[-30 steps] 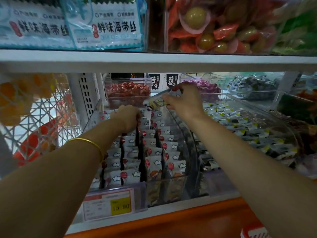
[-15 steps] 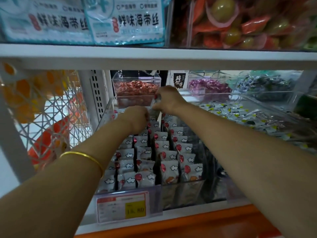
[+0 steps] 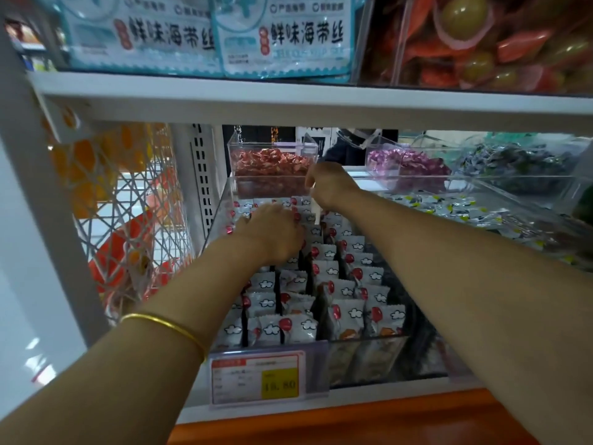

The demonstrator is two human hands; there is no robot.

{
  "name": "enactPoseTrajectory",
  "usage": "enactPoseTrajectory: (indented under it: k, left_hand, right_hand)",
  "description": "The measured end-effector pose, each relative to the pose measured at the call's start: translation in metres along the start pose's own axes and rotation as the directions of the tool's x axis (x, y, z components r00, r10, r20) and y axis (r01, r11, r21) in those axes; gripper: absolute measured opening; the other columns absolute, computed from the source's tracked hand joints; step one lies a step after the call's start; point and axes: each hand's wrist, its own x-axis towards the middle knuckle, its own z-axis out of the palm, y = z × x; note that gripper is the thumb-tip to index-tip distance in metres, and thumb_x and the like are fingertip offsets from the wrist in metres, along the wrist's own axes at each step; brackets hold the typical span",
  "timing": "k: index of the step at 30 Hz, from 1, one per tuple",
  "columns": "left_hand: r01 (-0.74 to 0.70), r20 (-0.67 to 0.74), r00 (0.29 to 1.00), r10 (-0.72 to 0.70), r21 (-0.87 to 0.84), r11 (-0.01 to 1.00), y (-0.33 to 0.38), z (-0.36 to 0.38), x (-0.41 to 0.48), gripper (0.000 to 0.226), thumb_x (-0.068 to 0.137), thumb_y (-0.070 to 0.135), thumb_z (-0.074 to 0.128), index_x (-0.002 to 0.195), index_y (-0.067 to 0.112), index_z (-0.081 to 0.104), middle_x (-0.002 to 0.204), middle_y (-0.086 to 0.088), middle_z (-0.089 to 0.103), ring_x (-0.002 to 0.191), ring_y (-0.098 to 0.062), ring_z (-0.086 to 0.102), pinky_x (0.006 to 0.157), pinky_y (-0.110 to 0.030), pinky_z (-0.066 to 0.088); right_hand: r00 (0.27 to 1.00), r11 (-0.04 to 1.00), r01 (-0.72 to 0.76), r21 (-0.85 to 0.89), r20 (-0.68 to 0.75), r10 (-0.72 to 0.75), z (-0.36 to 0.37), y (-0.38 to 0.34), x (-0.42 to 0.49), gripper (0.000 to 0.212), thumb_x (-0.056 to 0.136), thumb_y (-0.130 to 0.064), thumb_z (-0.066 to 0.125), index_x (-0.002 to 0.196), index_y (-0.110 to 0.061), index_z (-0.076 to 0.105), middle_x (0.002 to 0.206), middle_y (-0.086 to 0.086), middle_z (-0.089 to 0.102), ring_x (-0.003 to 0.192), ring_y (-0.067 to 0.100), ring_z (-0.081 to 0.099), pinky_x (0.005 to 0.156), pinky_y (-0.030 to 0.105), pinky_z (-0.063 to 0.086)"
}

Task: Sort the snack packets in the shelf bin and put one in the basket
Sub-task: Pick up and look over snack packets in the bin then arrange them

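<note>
**Shelf bin, sorting under way.**

- Bin [image 3: 215, 220]: clear-walled, set on the lower shelf. A price tag [image 3: 256, 377] is clipped at its 6 o'clock edge.
- Packets [image 3: 346, 316]: white, with a red balloon and cloud print. They are stood on edge in rows running from 6 to 12 o'clock, so every face is shown to the aisle. The front rows are neat and the rear rows are hidden by the hands.
- Left hand [image 3: 272, 232]: laid on the packet tops in the left rows, past the middle of the bin. It is probably placed there to keep the rows from toppling. The fingers are hidden beyond the knuckles, so a grip cannot be told.
- Right hand [image 3: 330, 184]: reached to the 12 o'clock end, with the fingers curled down and pinched on a white packet edge [image 3: 317, 203]. This packet is judged to be one being slotted into the last row.
- Basket [image 3: 128, 220]: white wire, seen at 9 o'clock of the bin and well apart from both hands. Orange goods are seen through it. No packet from the bin is seen in it, so that step is judged not yet done.
- A bangle [image 3: 167, 326] is worn on the left forearm.
</note>
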Motion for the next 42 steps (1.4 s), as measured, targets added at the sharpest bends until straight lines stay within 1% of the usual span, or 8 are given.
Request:
enactPoseTrajectory:
  k: [4, 8, 15, 19, 24, 31, 36, 42]
  left_hand:
    - [-0.001, 0.006, 1.000, 0.001, -0.018, 1.000, -0.001, -0.001, -0.005, 0.038, 0.096, 0.024, 0.034, 0.101, -0.009, 0.051, 0.115, -0.030, 0.051, 0.111, -0.046, 0.046, 0.095, -0.059, 0.038]
    - [0.011, 0.017, 1.000, -0.012, 0.031, 0.999, -0.001, -0.001, -0.013, 0.041, 0.097, 0.024, 0.033, 0.107, -0.012, 0.049, 0.123, -0.030, 0.048, 0.117, -0.046, 0.042, 0.098, -0.058, 0.036]
    - [0.005, -0.116, 0.993, -0.015, -0.086, 0.996, 0.005, -0.002, -0.033, 0.030, 0.095, 0.019, 0.036, 0.102, -0.006, 0.051, 0.118, -0.025, 0.047, 0.117, -0.040, 0.040, 0.100, -0.049, 0.035]
    - [-0.051, -0.244, 0.970, -0.024, -0.298, 0.953, 0.017, -0.008, -0.058, 0.018, 0.095, 0.015, 0.041, 0.102, 0.003, 0.052, 0.120, -0.017, 0.049, 0.120, -0.032, 0.042, 0.093, -0.030, 0.034]
    - [-0.105, -0.309, 0.950, -0.044, -0.448, 0.888, 0.032, -0.019, -0.097, 0.050, 0.096, 0.025, 0.047, 0.143, 0.014, 0.033, 0.151, -0.006, 0.030, 0.135, -0.022, 0.032, 0.111, -0.035, 0.029]
    - [-0.194, -0.207, 0.974, 0.094, -0.539, 0.820, 0.051, -0.022, -0.149, 0.067, 0.081, 0.048, 0.060, 0.141, 0.027, 0.035, 0.132, 0.007, 0.046, 0.110, -0.002, 0.044, 0.075, -0.013, 0.039]
    - [-0.207, -0.151, 0.976, 0.156, -0.443, 0.872, 0.060, -0.026, -0.172, 0.077, 0.061, 0.063, 0.055, 0.131, 0.031, 0.048, 0.103, 0.026, 0.049, 0.093, 0.005, 0.053, 0.065, -0.007, 0.040]
    - [-0.256, -0.115, 0.967, 0.229, -0.412, 0.874, 0.052, -0.020, -0.176, 0.017, 0.072, 0.043, 0.069, 0.076, 0.036, 0.055, 0.081, 0.009, 0.056, 0.073, -0.007, 0.054, 0.065, -0.018, 0.043]
  right_hand:
    - [0.998, 0.998, -0.057, -0.030, 0.028, 0.058, 0.017, 0.000, 0.010, 0.028, 0.090, -0.006, 0.058, 0.118, -0.002, 0.057, 0.116, 0.015, 0.062, 0.104, 0.027, 0.061, 0.091, 0.036, 0.050]
    - [0.994, 0.987, -0.112, 0.115, -0.002, 0.113, 0.023, 0.000, 0.009, 0.009, 0.090, -0.007, 0.057, 0.097, -0.004, 0.063, 0.103, 0.013, 0.066, 0.092, 0.023, 0.062, 0.086, 0.034, 0.050]
    - [0.974, 0.956, -0.110, 0.274, -0.163, 0.159, -0.012, -0.006, -0.005, 0.018, 0.094, -0.004, 0.048, 0.105, 0.004, 0.060, 0.109, 0.020, 0.064, 0.096, 0.029, 0.065, 0.080, 0.035, 0.053]
    - [0.934, 0.828, -0.024, 0.560, -0.282, 0.218, -0.040, -0.006, -0.051, 0.015, 0.094, -0.001, 0.044, 0.086, -0.005, 0.055, 0.100, 0.017, 0.062, 0.094, 0.035, 0.064, 0.079, 0.050, 0.055]
    - [0.910, 0.619, 0.083, 0.781, -0.313, 0.272, -0.065, -0.007, -0.142, 0.021, 0.097, -0.007, 0.048, 0.079, -0.018, 0.048, 0.084, 0.001, 0.055, 0.055, 0.010, 0.062, 0.048, 0.026, 0.054]
    - [0.951, 0.399, 0.068, 0.915, -0.180, 0.252, -0.063, -0.013, -0.235, 0.012, 0.097, -0.013, 0.050, 0.085, -0.013, 0.053, 0.080, 0.011, 0.060, 0.061, 0.018, 0.064, 0.054, 0.029, 0.056]
    - [0.980, 0.306, 0.022, 0.952, -0.082, 0.183, -0.058, -0.017, -0.262, 0.011, 0.095, -0.013, 0.051, 0.085, -0.014, 0.054, 0.070, 0.001, 0.062, 0.062, 0.013, 0.064, 0.054, 0.024, 0.053]
    - [0.994, 0.304, 0.030, 0.952, -0.060, 0.091, -0.058, -0.013, -0.272, 0.014, 0.091, -0.008, 0.056, 0.081, -0.017, 0.059, 0.082, 0.009, 0.058, 0.070, 0.019, 0.060, 0.056, 0.025, 0.053]
